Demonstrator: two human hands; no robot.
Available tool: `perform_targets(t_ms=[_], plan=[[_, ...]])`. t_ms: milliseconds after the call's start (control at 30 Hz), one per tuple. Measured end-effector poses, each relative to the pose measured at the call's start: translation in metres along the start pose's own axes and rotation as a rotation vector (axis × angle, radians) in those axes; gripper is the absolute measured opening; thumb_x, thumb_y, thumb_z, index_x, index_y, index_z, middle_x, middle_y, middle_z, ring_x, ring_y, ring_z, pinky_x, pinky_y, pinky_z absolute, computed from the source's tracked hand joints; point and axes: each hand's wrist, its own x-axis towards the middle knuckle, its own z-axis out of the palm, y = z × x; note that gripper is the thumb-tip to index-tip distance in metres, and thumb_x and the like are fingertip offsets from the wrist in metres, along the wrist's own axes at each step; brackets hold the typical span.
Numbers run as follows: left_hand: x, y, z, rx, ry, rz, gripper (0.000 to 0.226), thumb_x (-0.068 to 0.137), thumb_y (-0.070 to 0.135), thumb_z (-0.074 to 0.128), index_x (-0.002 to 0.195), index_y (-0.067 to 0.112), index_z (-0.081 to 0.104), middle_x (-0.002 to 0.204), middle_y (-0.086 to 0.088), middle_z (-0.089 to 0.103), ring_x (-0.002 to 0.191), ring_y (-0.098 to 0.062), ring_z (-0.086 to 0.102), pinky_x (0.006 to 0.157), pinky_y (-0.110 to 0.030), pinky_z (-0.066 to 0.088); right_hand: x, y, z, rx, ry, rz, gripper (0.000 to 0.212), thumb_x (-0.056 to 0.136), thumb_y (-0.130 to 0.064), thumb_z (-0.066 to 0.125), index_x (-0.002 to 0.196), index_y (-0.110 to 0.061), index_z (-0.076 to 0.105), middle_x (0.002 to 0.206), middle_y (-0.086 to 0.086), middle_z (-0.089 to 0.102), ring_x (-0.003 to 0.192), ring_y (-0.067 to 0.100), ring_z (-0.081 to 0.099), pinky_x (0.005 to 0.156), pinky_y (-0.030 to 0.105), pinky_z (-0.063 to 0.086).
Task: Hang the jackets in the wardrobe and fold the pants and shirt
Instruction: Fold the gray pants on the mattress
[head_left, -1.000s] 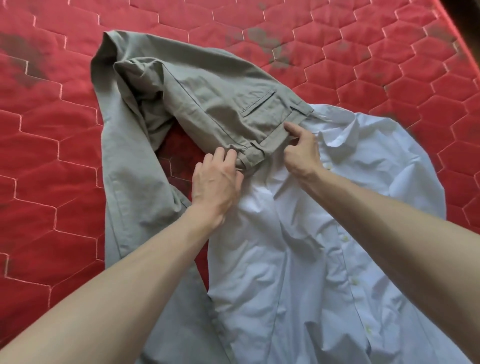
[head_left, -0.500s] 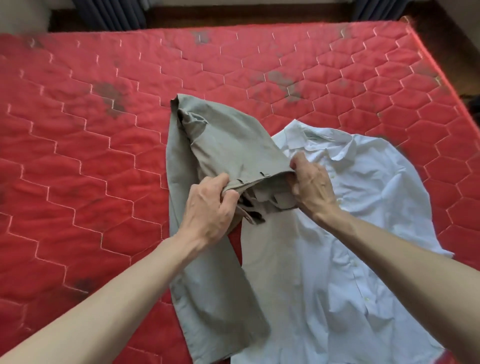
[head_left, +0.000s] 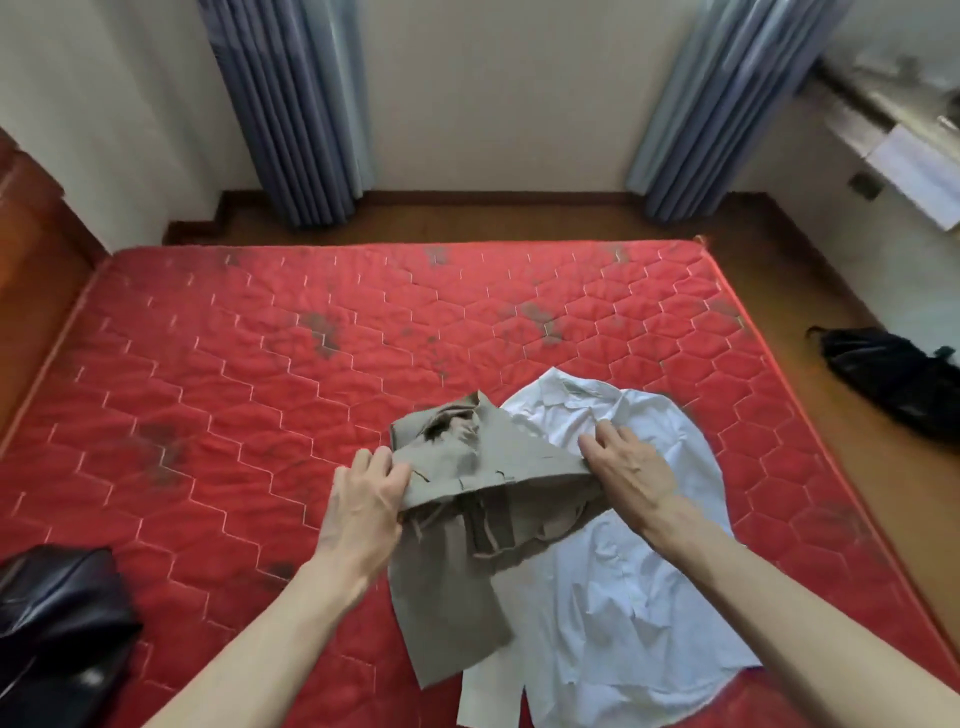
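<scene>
Grey-green pants (head_left: 467, 467) hang lifted above the red mattress (head_left: 260, 389), held by the waistband at both ends. My left hand (head_left: 363, 499) grips the left end of the waistband. My right hand (head_left: 623, 467) pinches the right end, its fingers partly spread. The pant legs droop down in front of me onto the bed. A white button shirt (head_left: 623, 571) lies spread flat on the mattress under and to the right of the pants. A black jacket (head_left: 57, 613) lies at the bed's near left corner.
A second dark garment or bag (head_left: 893, 379) lies on the wooden floor to the right of the bed. Blue-grey curtains (head_left: 296, 114) hang on the far wall. A wooden wardrobe edge (head_left: 31, 249) stands at the left.
Both hands have raised the pants by the waistband off the mattress. The view has pulled back and up, now showing the whole bed, the floor and the far wall.
</scene>
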Motion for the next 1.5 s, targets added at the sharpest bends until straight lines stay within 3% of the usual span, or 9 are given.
perform_targets(t_ms=[400, 533, 667, 733, 833, 1067, 1167, 1300, 1500], plan=[[-0.057, 0.022, -0.191, -0.123, 0.19, -0.155, 0.019, 0.091, -0.009, 0.057, 0.096, 0.009, 0.059, 0.095, -0.005, 0.053, 0.084, -0.028, 0.058, 0.063, -0.042, 0.05, -0.11, 0.081, -0.215, 0.134, -0.103, 0.431, 0.025, 0.093, -0.005, 0.047, 0.113, -0.02, 0.044, 0.097, 0.004, 0.049, 0.087, 0.035, 0.063, 0.068, 0.039, 0.045], [-0.065, 0.035, -0.218, -0.071, 0.024, -0.284, 0.04, 0.094, -0.004, 0.046, 0.128, 0.018, 0.049, 0.11, -0.011, 0.066, 0.095, -0.039, 0.07, 0.074, -0.044, 0.052, -0.124, 0.1, -0.241, 0.728, -0.187, 0.478, 0.038, 0.091, 0.006, 0.037, 0.112, -0.016, 0.06, 0.089, 0.02, 0.073, 0.063, 0.034, 0.073, 0.056, 0.042, 0.062], [-0.072, 0.047, -0.243, -0.574, -0.069, -0.499, 0.037, 0.099, -0.002, 0.037, 0.127, 0.011, 0.057, 0.114, -0.021, 0.068, 0.089, -0.039, 0.072, 0.062, -0.043, 0.062, -0.13, 0.118, -0.253, 1.2, -0.154, 0.425, 0.044, 0.093, 0.01, 0.045, 0.085, -0.01, 0.083, 0.074, 0.014, 0.075, 0.057, 0.019, 0.071, 0.051, 0.032, 0.061], [-0.076, 0.051, -0.257, -0.833, 0.017, -0.587, 0.041, 0.095, -0.009, 0.034, 0.117, 0.008, 0.064, 0.105, -0.022, 0.07, 0.071, -0.031, 0.07, 0.04, -0.03, 0.054, -0.133, 0.127, -0.262, 1.381, -0.258, 0.244, 0.022, 0.094, 0.001, 0.068, 0.103, -0.011, 0.083, 0.086, 0.01, 0.079, 0.064, 0.01, 0.072, 0.054, 0.02, 0.056], [-0.082, 0.05, -0.277, -1.099, 0.1, -0.648, 0.047, 0.094, -0.016, 0.03, 0.108, 0.004, 0.071, 0.084, -0.02, 0.075, 0.056, -0.028, 0.073, 0.04, -0.025, 0.054, -0.134, 0.139, -0.274, 1.441, -0.366, 0.032, 0.045, 0.081, -0.002, 0.085, 0.124, -0.012, 0.076, 0.114, 0.012, 0.078, 0.098, 0.017, 0.076, 0.077, 0.023, 0.059], [-0.102, 0.044, -0.316, -1.29, 0.069, -0.587, 0.036, 0.098, -0.003, 0.044, 0.105, 0.003, 0.078, 0.102, -0.021, 0.079, 0.088, -0.028, 0.079, 0.07, -0.033, 0.066, -0.129, 0.116, -0.298, 0.928, 0.311, -0.018, 0.006, 0.084, -0.016, 0.086, 0.087, -0.016, 0.081, 0.079, 0.0, 0.078, 0.076, 0.018, 0.072, 0.07, 0.035, 0.058], [-0.121, 0.034, -0.33, -1.013, 0.065, -0.381, 0.03, 0.086, -0.007, 0.07, 0.111, 0.008, 0.077, 0.107, -0.021, 0.078, 0.105, -0.035, 0.075, 0.091, -0.043, 0.062, -0.128, 0.114, -0.317, 0.949, 0.285, -0.083, 0.014, 0.089, -0.022, 0.083, 0.102, -0.024, 0.082, 0.096, 0.0, 0.077, 0.095, 0.022, 0.073, 0.085, 0.041, 0.059], [-0.141, 0.033, -0.348, -0.456, 0.323, -0.211, 0.015, 0.077, 0.009, 0.082, 0.087, 0.019, 0.079, 0.08, 0.002, 0.077, 0.08, -0.021, 0.075, 0.073, -0.038, 0.059, -0.129, 0.105, -0.345, 1.109, 0.208, -0.148, 0.015, 0.096, -0.02, 0.075, 0.11, -0.024, 0.076, 0.114, 0.003, 0.073, 0.111, 0.023, 0.071, 0.092, 0.034, 0.06], [-0.148, 0.014, -0.402, -0.406, 0.365, -0.16, 0.025, 0.065, 0.051, 0.084, 0.066, 0.027, 0.077, 0.069, 0.006, 0.062, 0.065, -0.018, 0.064, 0.058, -0.033, 0.045, -0.151, 0.1, -0.401, 1.435, 0.074, -0.219, 0.038, 0.085, -0.038, 0.084, 0.12, -0.024, 0.076, 0.122, 0.007, 0.077, 0.114, 0.021, 0.073, 0.086, 0.024, 0.059]])
